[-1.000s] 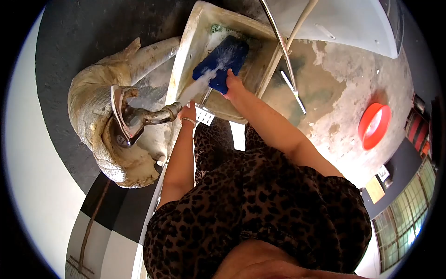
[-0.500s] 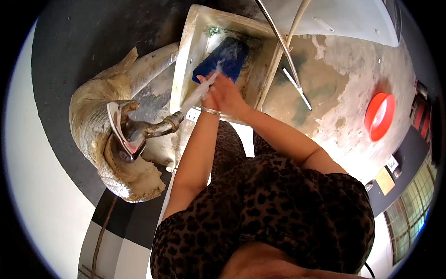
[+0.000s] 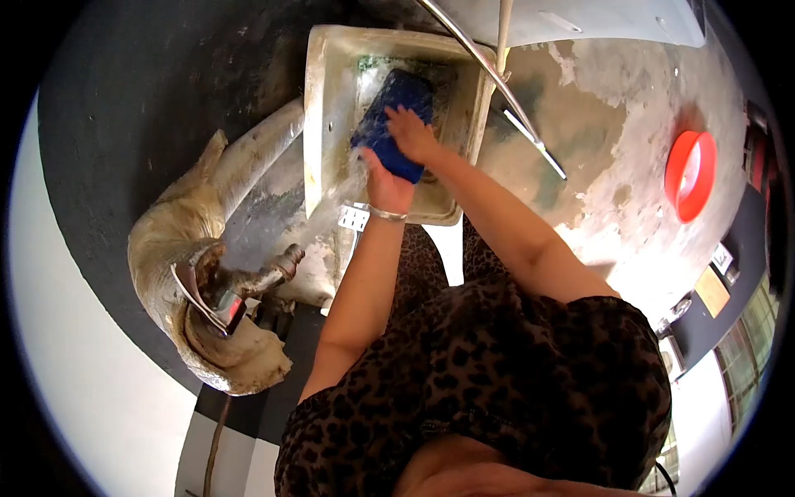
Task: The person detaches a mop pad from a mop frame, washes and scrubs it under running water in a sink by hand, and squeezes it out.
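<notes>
A dark blue, flat, wet thing point(image 3: 389, 116) is held over the stained sink basin point(image 3: 316, 132), with water splashing on it. My left hand point(image 3: 387, 184) grips its lower left end, the thumb showing at the edge and the other fingers hidden beneath. My right hand point(image 3: 411, 135) lies on its upper face with the fingers spread. At the left, the metal tap point(image 3: 269, 273) points toward the basin, and a blurred stream of water runs from it.
A wrapped pipe point(image 3: 166, 257) surrounds the tap at the left. A metal tube point(image 3: 476, 54) crosses the basin's right corner. On the floor at the right sits a red basin point(image 3: 691, 176). A white perforated piece point(image 3: 354, 217) is below the sink.
My left hand has moved from beside the tap onto the blue thing. My right hand has shifted from its edge to its upper face. The view has turned slightly.
</notes>
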